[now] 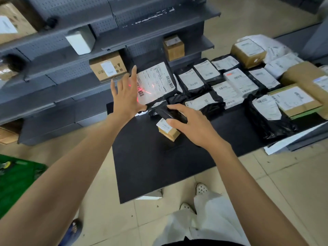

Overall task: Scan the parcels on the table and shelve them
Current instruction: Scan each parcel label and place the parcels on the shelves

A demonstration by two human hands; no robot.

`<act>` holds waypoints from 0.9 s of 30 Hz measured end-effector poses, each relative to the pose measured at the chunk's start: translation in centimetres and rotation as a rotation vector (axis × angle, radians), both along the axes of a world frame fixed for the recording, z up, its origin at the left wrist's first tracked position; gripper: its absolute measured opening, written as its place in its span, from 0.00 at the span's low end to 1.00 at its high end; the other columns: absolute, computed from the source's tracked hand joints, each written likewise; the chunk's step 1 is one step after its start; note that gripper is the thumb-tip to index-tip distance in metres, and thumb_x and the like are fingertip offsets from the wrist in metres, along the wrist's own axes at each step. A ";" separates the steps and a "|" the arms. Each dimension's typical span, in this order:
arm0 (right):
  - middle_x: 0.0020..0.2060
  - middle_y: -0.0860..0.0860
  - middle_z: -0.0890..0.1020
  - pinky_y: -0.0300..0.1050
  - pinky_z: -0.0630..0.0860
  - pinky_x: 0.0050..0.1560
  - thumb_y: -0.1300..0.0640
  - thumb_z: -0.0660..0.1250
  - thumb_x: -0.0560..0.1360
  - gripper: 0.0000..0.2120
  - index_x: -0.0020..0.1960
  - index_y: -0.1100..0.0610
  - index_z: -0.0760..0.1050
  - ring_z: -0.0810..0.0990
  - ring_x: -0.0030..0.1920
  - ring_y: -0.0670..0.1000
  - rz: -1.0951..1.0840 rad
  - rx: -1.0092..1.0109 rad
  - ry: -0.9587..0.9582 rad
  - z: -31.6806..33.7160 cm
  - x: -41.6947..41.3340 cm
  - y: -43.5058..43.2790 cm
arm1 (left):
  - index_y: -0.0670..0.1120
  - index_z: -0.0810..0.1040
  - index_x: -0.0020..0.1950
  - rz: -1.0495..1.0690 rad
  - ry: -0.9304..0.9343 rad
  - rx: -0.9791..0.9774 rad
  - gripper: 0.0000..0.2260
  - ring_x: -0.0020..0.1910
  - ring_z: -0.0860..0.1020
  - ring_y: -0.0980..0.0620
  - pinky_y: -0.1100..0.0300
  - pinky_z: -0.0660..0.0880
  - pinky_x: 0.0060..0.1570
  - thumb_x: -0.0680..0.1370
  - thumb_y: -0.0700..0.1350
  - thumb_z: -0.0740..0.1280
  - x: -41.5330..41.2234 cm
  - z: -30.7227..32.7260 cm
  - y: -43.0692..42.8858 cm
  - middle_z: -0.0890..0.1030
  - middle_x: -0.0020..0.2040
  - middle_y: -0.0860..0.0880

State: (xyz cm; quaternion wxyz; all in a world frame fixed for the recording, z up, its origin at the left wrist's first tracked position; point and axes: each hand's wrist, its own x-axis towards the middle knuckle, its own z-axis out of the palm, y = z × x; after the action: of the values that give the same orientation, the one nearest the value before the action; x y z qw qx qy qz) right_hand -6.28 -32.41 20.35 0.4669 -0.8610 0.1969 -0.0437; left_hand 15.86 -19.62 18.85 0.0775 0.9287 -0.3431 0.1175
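Table (159, 166): waiting parcels (236, 82) lie at 1 to 3 o'clock. The black parcel (159, 80) stands tilted at 12, my left hand (124, 98) flat and splayed on its left edge. My right hand (191, 126) clasps the scanner (170, 114). I judge the red beam (148, 92) needs squaring across the label's 9 o'clock barcode (140, 88), fingers clear.

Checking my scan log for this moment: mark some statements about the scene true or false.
1. Red scanner light falls on the label of the black mailer beside the left hand. True.
2. The right hand is empty. False: it grips a black handheld scanner.
3. A small cardboard box lies on the table under the scanner. True.
4. The shelves hold nothing. False: cardboard boxes stand on them.
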 end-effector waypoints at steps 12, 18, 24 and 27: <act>0.68 0.44 0.76 0.54 0.70 0.67 0.39 0.67 0.76 0.23 0.71 0.37 0.69 0.74 0.66 0.51 -0.047 0.046 0.121 -1.9 -3.6 -2.4 | 0.49 0.44 0.81 -0.073 0.115 0.018 0.59 0.74 0.59 0.41 0.37 0.45 0.75 0.63 0.53 0.81 -1.5 -3.6 -4.1 0.62 0.73 0.42; 0.65 0.41 0.78 0.55 0.73 0.65 0.39 0.68 0.76 0.24 0.70 0.37 0.69 0.76 0.64 0.47 -0.142 0.047 0.112 -2.5 -5.7 -4.7 | 0.49 0.44 0.81 -0.141 0.160 0.035 0.59 0.75 0.58 0.41 0.39 0.44 0.75 0.63 0.53 0.81 -3.1 -4.4 -8.0 0.61 0.74 0.43; 0.63 0.41 0.79 0.49 0.74 0.62 0.39 0.70 0.75 0.24 0.69 0.38 0.71 0.77 0.62 0.46 -0.287 0.055 0.090 -2.3 -10.2 -8.9 | 0.49 0.45 0.81 -0.282 0.157 0.086 0.58 0.74 0.58 0.40 0.39 0.45 0.75 0.63 0.55 0.80 -7.1 -4.2 -14.6 0.61 0.74 0.43; 0.63 0.41 0.79 0.52 0.74 0.64 0.39 0.70 0.74 0.24 0.69 0.39 0.71 0.76 0.64 0.46 -0.365 0.058 0.068 -2.2 -13.8 -11.8 | 0.49 0.43 0.81 -0.367 0.161 0.107 0.58 0.75 0.57 0.40 0.38 0.45 0.75 0.64 0.55 0.80 -10.7 -3.8 -19.6 0.59 0.76 0.42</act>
State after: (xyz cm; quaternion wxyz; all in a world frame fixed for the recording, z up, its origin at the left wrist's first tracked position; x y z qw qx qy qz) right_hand -20.07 -44.24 18.17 0.4689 -0.7982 0.3667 -0.0927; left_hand 5.12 -39.20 15.06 0.0756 0.8599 -0.5047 0.0083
